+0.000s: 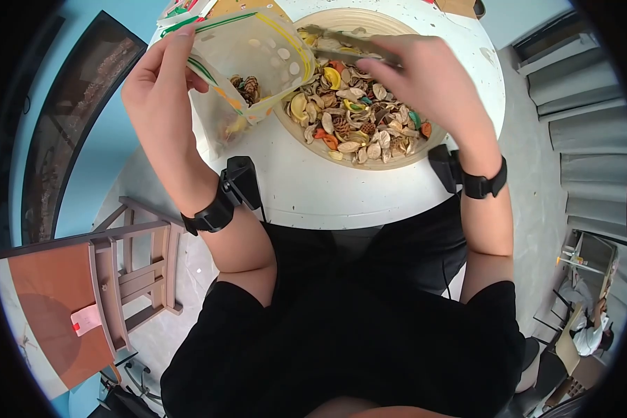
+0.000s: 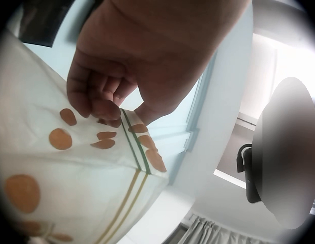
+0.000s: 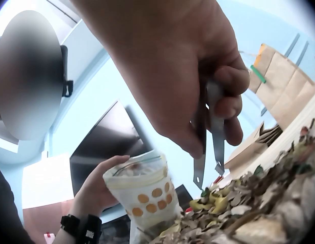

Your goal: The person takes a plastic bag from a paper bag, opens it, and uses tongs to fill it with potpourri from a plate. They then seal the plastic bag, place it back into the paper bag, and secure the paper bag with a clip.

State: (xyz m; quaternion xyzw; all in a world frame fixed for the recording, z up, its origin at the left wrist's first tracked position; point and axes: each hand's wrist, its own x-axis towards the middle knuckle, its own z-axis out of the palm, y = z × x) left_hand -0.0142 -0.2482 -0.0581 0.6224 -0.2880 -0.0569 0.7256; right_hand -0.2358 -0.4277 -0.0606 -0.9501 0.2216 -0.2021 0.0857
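Note:
My left hand (image 1: pixel 166 83) pinches the edge of a clear zip bag (image 2: pixel 61 162) printed with orange dots, its mouth spread open. Inside the bag a small pine cone (image 1: pixel 249 89) and other dried pieces show through. In my right hand (image 1: pixel 428 80) is a pair of metal tongs (image 3: pixel 217 137), gripped between thumb and fingers. The tong tips stand apart, close over the dried potpourri (image 1: pixel 359 115) in a wide round woven tray (image 1: pixel 397 164). Nothing shows between the tips in the right wrist view. The bag's opening overlaps the tray's left rim.
The round white table (image 1: pixel 313 202) carries the tray and bag. Brown paper bags (image 3: pixel 284 86) stand behind the tray. A wooden chair (image 1: pixel 143 279) is at the left, and another person (image 1: pixel 592 331) sits far off at the right.

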